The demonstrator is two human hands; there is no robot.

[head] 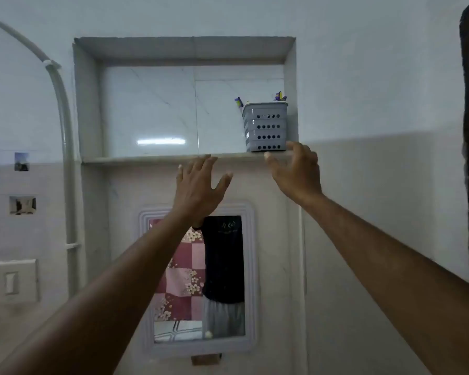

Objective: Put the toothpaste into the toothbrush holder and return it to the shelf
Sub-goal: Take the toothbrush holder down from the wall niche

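Your toothbrush holder (265, 127), a grey perforated plastic basket, stands upright at the far right end of the shelf (157, 159), set in a recessed wall niche and close against the niche's right side wall. Purple and yellow tips poke up above its rim at the left and right corners; you cannot tell from here which of them, if any, is the toothpaste. Your right hand (295, 169) is raised just below and in front of the holder's base, fingers spread and curved, thumb out to the left at the shelf edge, holding nothing; whether it touches the holder is unclear. Your left hand (198, 185) is lifted flat and open, fingers splayed, its fingertips at the shelf's front edge near the middle, well to the left of the holder, and empty too. Below your arms a framed mirror (198, 277) hangs on the wall. A pipe (65, 147) runs down the wall at left, above a switch plate (11, 280).
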